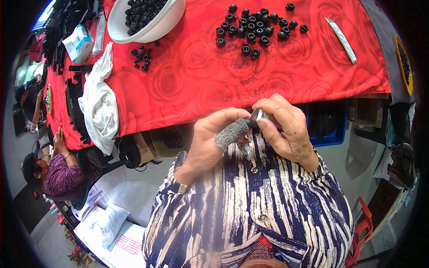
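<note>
My left hand (pixel 201 138), its thumb wrapped in a grey fuzzy cover (pixel 231 134), pinches a small black round part just off the table's near edge. Most of that part is hidden by my fingers. My right hand (pixel 288 131) is closed around a small metal blade (pixel 255 114), whose tip meets the black part. Beyond my hands, several black knob-like parts (pixel 251 27) with hollow ends lie loose on a red rose-patterned tablecloth (pixel 196 80). Dark crumbs (pixel 246 67) are scattered in front of them.
A white bowl (pixel 176 20) full of black parts stands at the far left, beside a small pile of black pieces (pixel 142 57). White cloth (pixel 100 98) hangs over the left edge. A white wrapped strip (pixel 342 41) lies at right. Another person (pixel 65 174) sits at left.
</note>
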A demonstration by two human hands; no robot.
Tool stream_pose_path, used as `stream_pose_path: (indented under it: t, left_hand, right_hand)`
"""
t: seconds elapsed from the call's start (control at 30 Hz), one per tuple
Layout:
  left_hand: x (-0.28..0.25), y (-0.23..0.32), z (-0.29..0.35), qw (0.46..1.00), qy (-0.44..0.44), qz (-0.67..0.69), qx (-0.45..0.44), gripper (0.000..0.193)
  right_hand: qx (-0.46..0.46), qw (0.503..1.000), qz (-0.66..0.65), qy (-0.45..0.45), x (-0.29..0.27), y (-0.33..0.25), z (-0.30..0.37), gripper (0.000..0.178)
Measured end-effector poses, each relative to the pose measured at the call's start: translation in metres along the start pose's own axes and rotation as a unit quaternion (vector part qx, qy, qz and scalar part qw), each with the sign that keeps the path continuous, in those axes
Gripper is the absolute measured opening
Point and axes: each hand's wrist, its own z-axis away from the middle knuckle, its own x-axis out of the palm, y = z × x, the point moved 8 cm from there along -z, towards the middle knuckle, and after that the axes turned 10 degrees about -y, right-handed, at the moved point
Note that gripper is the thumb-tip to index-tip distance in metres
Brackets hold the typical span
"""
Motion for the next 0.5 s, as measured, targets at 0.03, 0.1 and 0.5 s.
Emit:
stream_pose_path:
  t: [0.03, 0.1, 0.5]
  left_hand:
    - [-0.0005, -0.0004, 0.0001, 1.000, 0.002, -0.004, -0.009, 0.026]
    - [-0.0006, -0.0015, -0.0003, 1.000, 0.004, -0.008, -0.019, 0.026]
    - [-0.0036, -0.0033, -0.0006, 0.999, 0.021, -0.004, -0.029, 0.025]
  right_hand:
    - [0.001, 1.000, 0.000, 0.001, 0.0001, 0.0008, 0.0003, 0.023]
    - [-0.003, 1.000, 0.003, 0.000, 0.0006, 0.0014, 0.0007, 0.023]
    - [0.000, 1.000, 0.005, -0.023, 0.0024, 0.0038, -0.0034, 0.022]
